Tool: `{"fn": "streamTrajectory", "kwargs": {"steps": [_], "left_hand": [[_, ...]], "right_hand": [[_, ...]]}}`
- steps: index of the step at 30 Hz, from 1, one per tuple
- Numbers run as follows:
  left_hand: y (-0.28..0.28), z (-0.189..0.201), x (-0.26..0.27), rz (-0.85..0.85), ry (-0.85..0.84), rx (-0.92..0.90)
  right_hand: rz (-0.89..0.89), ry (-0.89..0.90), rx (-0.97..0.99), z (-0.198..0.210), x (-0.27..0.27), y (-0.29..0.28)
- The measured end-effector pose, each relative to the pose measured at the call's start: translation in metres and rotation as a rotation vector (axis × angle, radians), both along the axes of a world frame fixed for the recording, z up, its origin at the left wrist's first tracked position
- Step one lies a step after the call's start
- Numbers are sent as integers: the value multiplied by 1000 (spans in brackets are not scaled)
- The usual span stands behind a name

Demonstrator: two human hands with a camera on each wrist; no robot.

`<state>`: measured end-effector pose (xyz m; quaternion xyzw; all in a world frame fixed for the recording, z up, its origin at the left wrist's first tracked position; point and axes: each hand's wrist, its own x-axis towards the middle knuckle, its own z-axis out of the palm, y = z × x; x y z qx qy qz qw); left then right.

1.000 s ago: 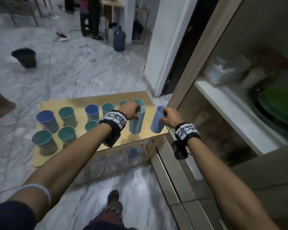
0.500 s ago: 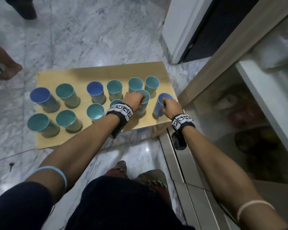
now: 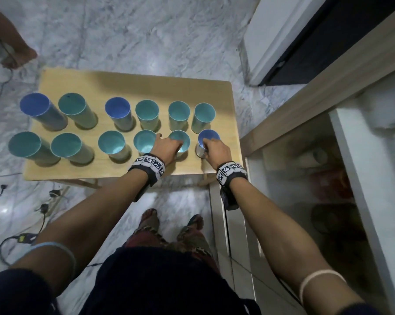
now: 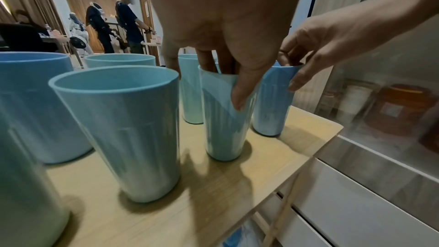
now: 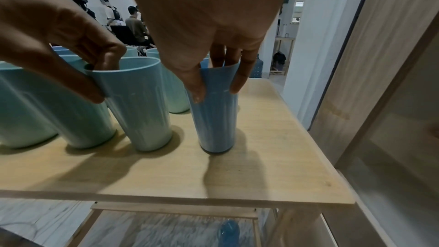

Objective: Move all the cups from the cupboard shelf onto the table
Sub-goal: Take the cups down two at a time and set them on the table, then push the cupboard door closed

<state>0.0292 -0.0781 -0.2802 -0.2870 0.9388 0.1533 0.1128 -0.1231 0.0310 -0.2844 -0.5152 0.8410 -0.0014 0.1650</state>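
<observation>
A low wooden table [image 3: 135, 85] carries several tall teal and blue cups in two rows. My left hand [image 3: 172, 142] pinches the rim of a teal cup [image 3: 184, 142] in the near row, thumb [image 4: 242, 99] outside and fingers inside. My right hand [image 3: 206, 144] pinches the rim of a blue cup [image 3: 211, 134] at the near right corner in the same way. Both cups stand upright on the tabletop, the teal cup [image 4: 223, 125] left of the blue cup [image 4: 273, 108]. The right wrist view shows the blue cup [image 5: 217, 119] beside the teal one [image 5: 142, 112].
The open cupboard [image 3: 342, 133] stands right against the table's right edge, with blurred jars [image 4: 399, 108] on a low shelf. Cables [image 3: 16, 237] lie on the marble floor at left. Another person's foot [image 3: 19, 57] is at the far left. My feet [image 3: 169, 226] are by the table's near edge.
Both hands have come down with their cups, which now stand in the near row at the table's right end. The head view has tilted down onto the table.
</observation>
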Motion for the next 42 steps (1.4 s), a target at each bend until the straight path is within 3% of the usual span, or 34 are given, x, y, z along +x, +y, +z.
{"fn": "streamTrajectory", "kwargs": {"steps": [13, 18, 22, 26, 32, 42], "left_hand": [[-2, 4, 7, -58, 46, 51], [-12, 22, 17, -104, 112, 79], [-34, 60, 12, -196, 156, 35], [-60, 138, -4, -260, 299, -24], [-85, 296, -4, -292, 613, -245], [-75, 528, 80, -346, 975, -427]], "right_hand": [[-59, 134, -36, 6, 12, 8], [-178, 167, -82, 29, 25, 13], [-294, 108, -184, 74, 19, 13], [-349, 149, -323, 152, 7, 10], [-349, 333, -556, 300, 12, 5], [-270, 632, -884, 525, 88, 7]]}}
